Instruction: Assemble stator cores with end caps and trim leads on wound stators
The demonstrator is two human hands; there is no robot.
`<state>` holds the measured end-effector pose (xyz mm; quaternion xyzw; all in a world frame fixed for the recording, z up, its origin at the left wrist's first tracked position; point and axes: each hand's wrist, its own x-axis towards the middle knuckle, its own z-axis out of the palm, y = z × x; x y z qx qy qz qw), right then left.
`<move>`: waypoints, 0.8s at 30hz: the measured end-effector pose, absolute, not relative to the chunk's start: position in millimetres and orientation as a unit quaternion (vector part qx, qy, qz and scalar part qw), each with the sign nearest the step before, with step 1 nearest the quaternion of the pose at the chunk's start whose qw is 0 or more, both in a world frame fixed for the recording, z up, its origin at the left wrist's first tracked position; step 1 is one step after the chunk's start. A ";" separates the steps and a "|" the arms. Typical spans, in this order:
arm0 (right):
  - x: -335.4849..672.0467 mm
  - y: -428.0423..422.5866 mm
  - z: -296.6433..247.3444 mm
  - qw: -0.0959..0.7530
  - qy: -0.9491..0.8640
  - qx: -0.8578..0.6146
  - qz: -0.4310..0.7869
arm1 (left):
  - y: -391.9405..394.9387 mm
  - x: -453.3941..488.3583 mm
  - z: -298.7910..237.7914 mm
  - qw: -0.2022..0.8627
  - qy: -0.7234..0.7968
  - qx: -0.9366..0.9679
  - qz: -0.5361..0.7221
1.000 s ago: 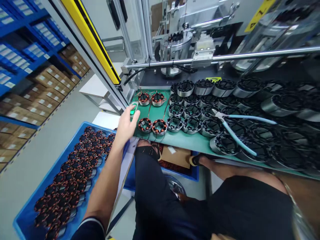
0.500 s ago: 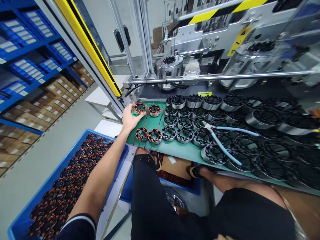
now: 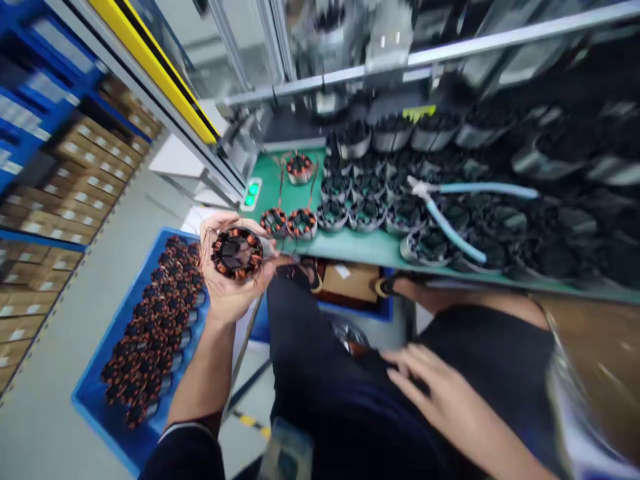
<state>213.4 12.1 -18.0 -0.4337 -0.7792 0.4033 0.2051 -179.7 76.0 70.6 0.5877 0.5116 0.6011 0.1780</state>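
Dozens of bare black stator cores [image 3: 500, 220] crowd the right and far parts of the green bench top [image 3: 380, 250], packed in rows too dense and blurred to count, with one pair of blue-handled cutters [image 3: 453, 213] lying across them, handles toward the right edge — likely parked within easy reach. Beside the bench's left edge stands one blue tray [image 3: 90, 393], its copper-wound stators [image 3: 155, 320] laid flat in close rows, which looks like orderly storage of wound pieces. Three more wound stators [image 3: 287, 223] sit apart on the bench's left end: two at the near edge, one farther back, wire tails trailing over the green. At the left corner two small green lights [image 3: 251, 192] glow. The left hand [image 3: 225, 280] is raised over the tray's far end, fingers curled around one wound stator [image 3: 237, 253], its open face turned up — seemingly for a look. The right hand [image 3: 440, 393] lies on the lap, fingers spread, holding nothing.
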 end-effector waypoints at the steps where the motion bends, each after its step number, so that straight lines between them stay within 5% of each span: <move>1: 198.5 22.7 0.6 0.228 -0.766 -0.420 0.429 | 60.1 -161.6 72.9 0.244 0.475 0.587 0.608; 7: 147.4 61.4 71.1 0.410 -0.659 -0.344 0.528 | 22.1 -104.6 70.0 0.417 0.388 0.541 0.618; 14: 145.9 55.9 100.3 0.393 -0.742 -0.235 0.490 | 8.9 -90.0 58.8 0.453 0.389 0.548 0.585; 24: 159.9 39.2 95.5 0.395 -0.810 -0.307 0.306 | -9.2 -77.4 54.4 0.564 0.413 0.476 0.534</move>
